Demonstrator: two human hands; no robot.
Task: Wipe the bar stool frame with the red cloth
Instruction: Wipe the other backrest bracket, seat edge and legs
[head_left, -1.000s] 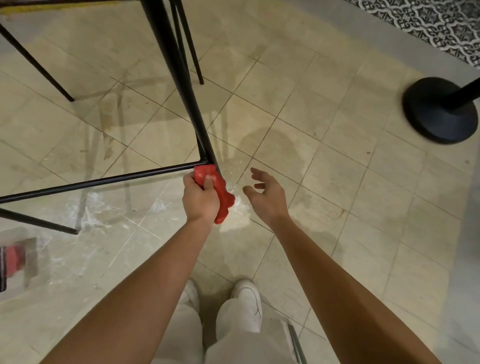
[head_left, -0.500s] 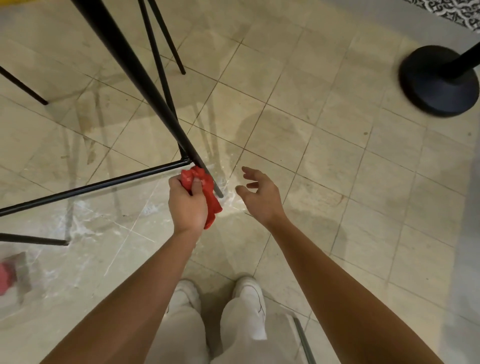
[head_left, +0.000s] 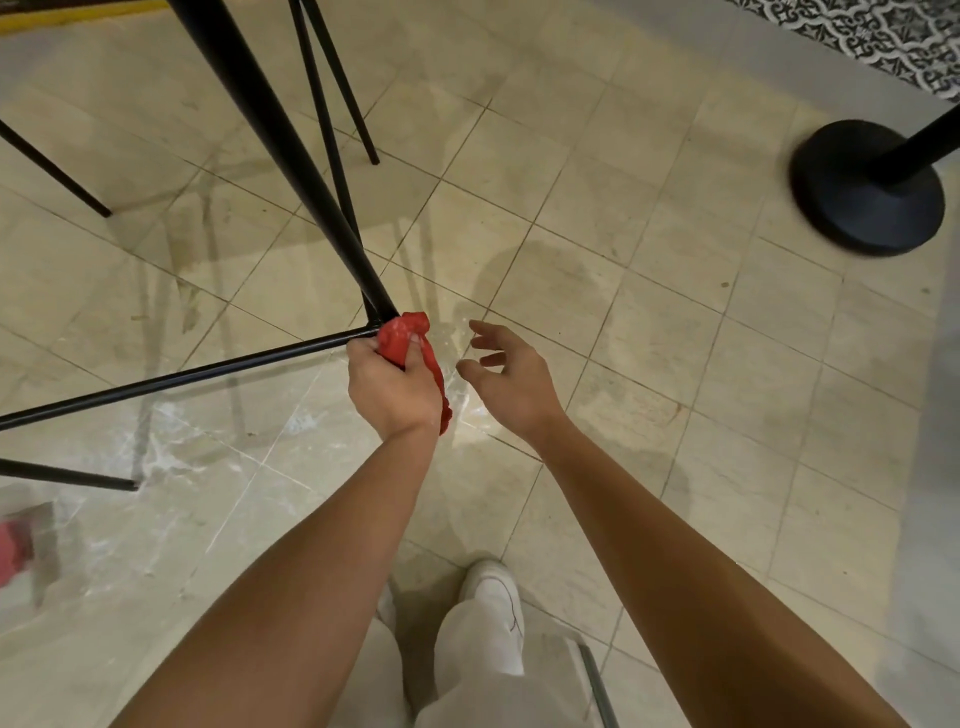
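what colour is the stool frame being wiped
Black; the head view shows the bar stool frame clearly, with the red cloth at its joint.

The left hand (head_left: 392, 387) has its fingers curled tight round a crumpled red fabric cloth (head_left: 402, 335). Its thumb (head_left: 414, 353) is pressed against the cloth's near side, and the back of the hand faces the camera. The left wrist (head_left: 410, 434) is straight. The bare left forearm (head_left: 332, 545) reaches forward from the lower left, angled slightly rightward.

The right hand (head_left: 511, 382) holds nothing. Its back faces up, the fingers are spread and loosely bent, and the thumb stands apart from them. It sits just beside the left hand, not touching it. The bare right forearm (head_left: 675, 561) reaches forward from the lower right, angled leftward.
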